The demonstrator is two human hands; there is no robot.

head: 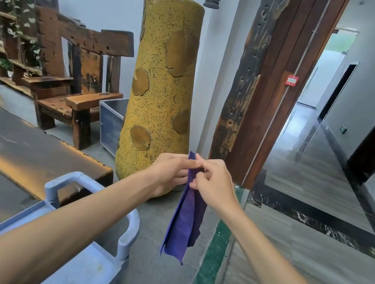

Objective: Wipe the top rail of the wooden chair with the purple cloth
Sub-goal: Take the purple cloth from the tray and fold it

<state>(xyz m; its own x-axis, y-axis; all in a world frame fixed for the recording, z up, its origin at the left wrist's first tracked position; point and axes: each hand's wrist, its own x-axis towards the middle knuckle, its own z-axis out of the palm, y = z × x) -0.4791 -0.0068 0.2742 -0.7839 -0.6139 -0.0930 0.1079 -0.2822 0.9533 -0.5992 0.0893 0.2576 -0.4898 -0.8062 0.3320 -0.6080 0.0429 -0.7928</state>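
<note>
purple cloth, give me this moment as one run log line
phase: pre-wipe | left hand: pinching purple cloth top | right hand: pinching same top | cloth: hanging, folded | dark wooden chair: far left, top rail untouched

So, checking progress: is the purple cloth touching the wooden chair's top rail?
No, both hands hold the purple cloth in midair, far from the wooden chair.

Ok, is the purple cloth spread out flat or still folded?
Folded. The purple cloth hangs as a narrow layered strip, pinched at its top by the left hand and right hand.
</note>
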